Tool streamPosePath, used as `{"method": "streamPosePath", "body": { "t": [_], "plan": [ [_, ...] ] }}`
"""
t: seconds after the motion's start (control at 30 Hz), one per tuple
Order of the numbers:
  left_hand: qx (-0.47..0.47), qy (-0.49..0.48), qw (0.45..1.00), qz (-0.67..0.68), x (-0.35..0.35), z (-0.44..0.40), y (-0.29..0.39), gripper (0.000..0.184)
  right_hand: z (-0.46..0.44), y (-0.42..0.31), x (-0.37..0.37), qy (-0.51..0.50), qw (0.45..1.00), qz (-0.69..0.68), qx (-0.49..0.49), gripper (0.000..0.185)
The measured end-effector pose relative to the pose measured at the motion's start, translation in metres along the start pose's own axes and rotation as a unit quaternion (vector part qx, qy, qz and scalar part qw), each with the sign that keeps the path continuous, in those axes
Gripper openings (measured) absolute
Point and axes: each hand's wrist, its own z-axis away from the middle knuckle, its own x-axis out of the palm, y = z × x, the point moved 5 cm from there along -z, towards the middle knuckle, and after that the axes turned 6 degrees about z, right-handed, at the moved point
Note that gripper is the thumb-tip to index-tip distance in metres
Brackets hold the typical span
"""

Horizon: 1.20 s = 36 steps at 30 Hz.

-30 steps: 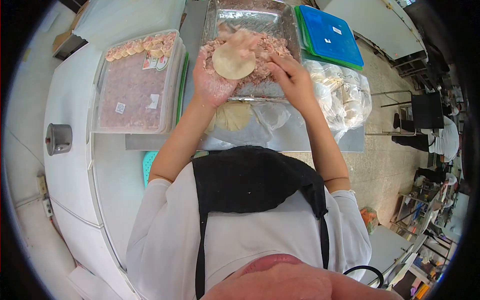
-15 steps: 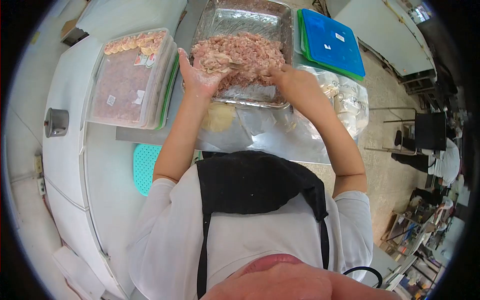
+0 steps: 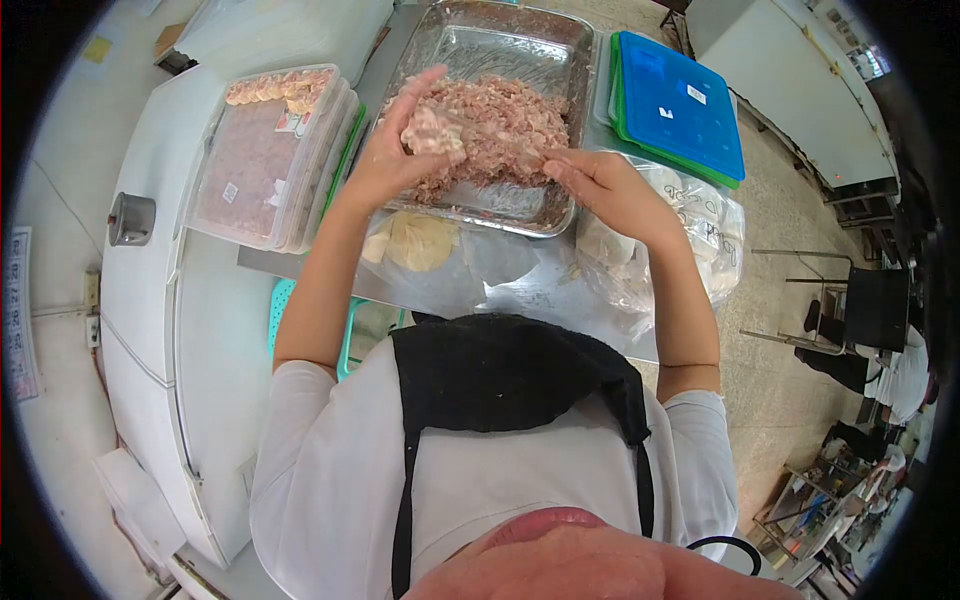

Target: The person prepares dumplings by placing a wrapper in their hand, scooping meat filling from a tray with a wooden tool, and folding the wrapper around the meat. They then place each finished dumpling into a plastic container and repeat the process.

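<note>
My left hand [image 3: 385, 160] is curled with its thumb and fingers raised around a thin wrapper holding minced meat [image 3: 436, 132], above the left side of a metal tray [image 3: 500, 48]. A mound of pinkish minced meat [image 3: 510, 115] fills the middle of that tray. At the tray's near right part, my right hand [image 3: 600, 185] pinches the end of a thin utensil [image 3: 535, 156] pointing toward my left hand. Its far end is hard to make out against the meat. A stack of pale round wrappers [image 3: 424, 245] lies on the table before the tray.
Stacked clear food boxes [image 3: 240, 190] stand at the left. To the right are blue and green lids [image 3: 675, 110] and a plastic bag of white, marked items [image 3: 705, 235]. A turquoise basket [image 3: 282, 300] sits lower left. Another person [image 3: 905, 380] is far right.
My left hand has gone from a flat open palm to curled fingers around the wrapper and meat. My right hand and utensil have drawn slightly away to the right, and the view has shifted.
</note>
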Motion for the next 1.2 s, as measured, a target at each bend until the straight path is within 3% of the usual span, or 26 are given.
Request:
{"method": "streamPosePath", "body": {
  "t": [0.03,0.07,0.13,0.17,0.23,0.33,0.4,0.47,0.53,0.57,0.63,0.7,0.77,0.83,0.87,0.93,0.97,1.03,1.13,1.2],
  "plan": [
    [0.112,-0.032,0.967,-0.225,0.005,-0.002,0.015,0.059,0.003,-0.002,-0.003,-0.006,1.0,0.02,-0.016,0.037],
    [0.112,-0.03,0.967,-0.227,0.004,-0.004,0.02,0.059,0.004,-0.002,-0.005,-0.011,0.999,0.04,-0.031,0.037],
    [-0.012,-0.142,0.975,-0.169,0.01,-0.004,0.014,0.046,-0.002,0.0,0.007,-0.003,0.998,0.024,-0.065,0.038],
    [-0.014,-0.141,0.975,-0.17,0.006,-0.007,0.012,0.046,-0.003,0.004,0.015,0.006,0.995,0.008,-0.097,0.038],
    [0.012,-0.239,0.938,-0.251,0.008,-0.013,0.006,0.035,-0.013,0.026,0.029,0.004,0.993,0.015,-0.116,0.037],
    [-0.004,-0.265,0.896,-0.356,0.015,-0.01,-0.001,0.033,-0.036,0.061,0.035,-0.008,0.99,0.034,-0.137,0.035],
    [-0.038,-0.213,0.919,-0.328,0.008,-0.013,-0.021,0.034,-0.038,0.069,0.033,-0.021,0.989,0.044,-0.14,0.035],
    [-0.07,-0.156,0.938,-0.301,-0.002,-0.014,-0.047,0.035,-0.039,0.06,0.014,0.11,0.947,0.275,-0.127,0.033],
    [-0.097,-0.057,0.968,-0.224,-0.014,-0.016,-0.062,0.031,-0.025,0.029,0.024,0.142,0.949,0.248,-0.134,0.03],
    [-0.097,-0.052,0.968,-0.224,-0.016,-0.016,-0.063,0.031,-0.021,0.018,0.027,0.174,0.951,0.218,-0.133,0.028],
    [-0.168,-0.082,0.959,-0.214,-0.013,-0.012,-0.066,0.038,-0.034,0.044,0.046,0.144,0.945,0.263,-0.13,0.029],
    [-0.143,-0.081,0.949,-0.268,-0.019,-0.008,-0.066,0.042,-0.048,0.095,0.036,0.081,0.928,0.365,0.003,0.028],
    [-0.115,-0.085,0.934,-0.326,-0.027,-0.007,-0.053,0.047,-0.039,0.101,0.024,0.042,0.947,0.319,0.027,0.028],
    [-0.212,-0.085,0.951,-0.211,-0.026,0.004,-0.031,0.047,-0.018,0.082,0.01,0.066,0.96,0.27,0.025,0.028],
    [-0.208,-0.086,0.952,-0.207,-0.024,0.007,-0.025,0.047,-0.01,0.07,0.007,0.067,0.959,0.274,0.027,0.028],
    [0.106,-0.058,0.952,-0.28,-0.016,0.008,0.012,0.044,0.005,0.042,-0.002,0.126,0.992,0.028,-0.007,0.031],
    [0.11,-0.059,0.953,-0.277,-0.016,0.009,0.015,0.044,0.009,0.027,0.0,0.128,0.991,0.032,-0.005,0.031],
    [0.05,-0.15,0.952,-0.262,-0.009,0.012,0.012,0.045,0.01,-0.011,0.017,0.09,0.993,0.027,-0.069,0.032],
    [0.097,-0.179,0.922,-0.33,-0.009,0.011,0.021,0.041,-0.002,-0.012,0.031,0.082,0.988,0.091,-0.09,0.033],
    [0.085,-0.119,0.933,-0.328,-0.024,0.021,0.005,0.041,0.001,-0.032,0.018,0.091,0.968,0.215,-0.088,0.029]
  ]
}}
